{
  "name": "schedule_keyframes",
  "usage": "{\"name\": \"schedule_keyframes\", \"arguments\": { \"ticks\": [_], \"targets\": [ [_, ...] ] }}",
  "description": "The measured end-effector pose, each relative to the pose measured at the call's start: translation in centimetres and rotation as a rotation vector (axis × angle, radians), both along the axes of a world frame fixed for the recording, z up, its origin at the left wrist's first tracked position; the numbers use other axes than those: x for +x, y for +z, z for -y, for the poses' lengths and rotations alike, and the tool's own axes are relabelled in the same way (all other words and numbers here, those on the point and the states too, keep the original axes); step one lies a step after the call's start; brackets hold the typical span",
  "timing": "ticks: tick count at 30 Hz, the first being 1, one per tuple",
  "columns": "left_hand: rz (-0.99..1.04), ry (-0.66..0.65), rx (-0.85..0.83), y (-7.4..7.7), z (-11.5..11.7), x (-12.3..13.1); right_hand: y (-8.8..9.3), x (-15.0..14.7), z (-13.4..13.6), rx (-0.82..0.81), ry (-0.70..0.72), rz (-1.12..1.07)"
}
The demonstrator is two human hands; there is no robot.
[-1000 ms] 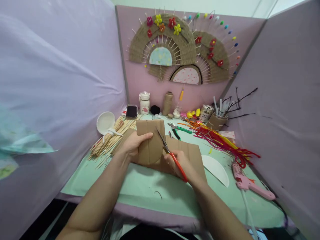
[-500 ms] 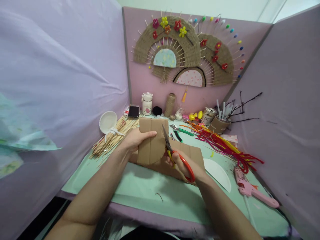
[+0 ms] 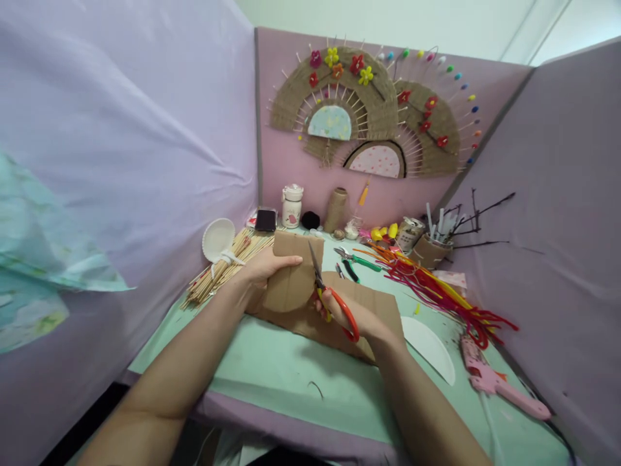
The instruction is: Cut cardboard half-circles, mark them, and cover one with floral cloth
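My left hand (image 3: pixel 266 264) grips a brown cardboard piece (image 3: pixel 291 285) by its left side, thumb flat on the front. The piece has a rounded lower edge and a straight top. In my right hand (image 3: pixel 334 305) is a pair of scissors (image 3: pixel 344 312) with red and yellow handles, fingers wrapped round them. The blades point up and slightly left, lying at the right edge of the piece. Below both hands a larger cardboard sheet (image 3: pixel 373 310) lies on the table; my right wrist hides part of it.
Bamboo sticks (image 3: pixel 208 285) lie at the left. Green-handled pliers (image 3: pixel 361 260) and colourful pipe cleaners (image 3: pixel 436 291) are behind and to the right. A white half-disc (image 3: pixel 429 349) and a pink glue gun (image 3: pixel 499 382) sit at the right. Decorated fans (image 3: pixel 378 94) hang on the back panel.
The scissors have shifted left with my right hand, and their blades now overlap the right side of the cardboard piece. The whole view has moved slightly.
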State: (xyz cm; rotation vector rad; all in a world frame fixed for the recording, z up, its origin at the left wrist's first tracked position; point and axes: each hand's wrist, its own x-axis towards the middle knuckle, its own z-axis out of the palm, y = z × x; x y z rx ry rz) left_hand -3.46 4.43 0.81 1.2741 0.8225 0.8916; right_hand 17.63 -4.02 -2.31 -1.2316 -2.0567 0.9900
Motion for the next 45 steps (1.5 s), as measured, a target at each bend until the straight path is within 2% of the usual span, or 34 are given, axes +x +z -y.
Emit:
{"name": "schedule_keyframes", "arguments": {
  "ticks": [4, 8, 17, 21, 24, 28, 32, 36, 40, 45],
  "targets": [
    [-0.002, 0.011, 0.018, -0.2, 0.5, -0.1, -0.9, -0.1, -0.3, 0.016, -0.065, 0.056],
    [0.002, 0.013, 0.002, 0.1, 1.4, 0.0, -1.4, -0.3, 0.0, -0.054, -0.131, 0.060],
    [0.018, 0.048, -0.083, -0.1, 1.8, 0.5, 0.0, -0.8, 0.8, -0.179, -0.213, -0.005],
    [0.026, 0.038, -0.103, -0.1, 1.8, 0.6, 0.0, -0.8, 0.9, -0.199, -0.251, -0.013],
    [0.042, 0.051, -0.121, 0.0, 1.9, 0.6, -0.3, -0.7, 0.9, -0.173, -0.312, 0.008],
    [0.051, 0.054, -0.134, 0.1, 2.0, 0.7, -0.4, -0.6, 0.6, -0.059, -0.365, 0.053],
    [0.069, 0.067, -0.157, -0.2, 1.8, 0.7, -0.2, -1.0, 0.7, -0.073, -0.394, 0.031],
    [0.130, 0.082, -0.153, -0.7, 1.4, 0.6, -0.2, -1.2, 0.7, -0.080, -0.375, 0.033],
    [0.118, 0.084, -0.074, -0.7, 1.0, 0.4, -0.7, -0.9, 0.7, -0.061, -0.330, 0.049],
    [0.091, 0.029, -0.012, -0.1, 1.3, 0.0, -1.5, -0.1, 0.9, -0.038, -0.138, -0.020]
  ]
}}
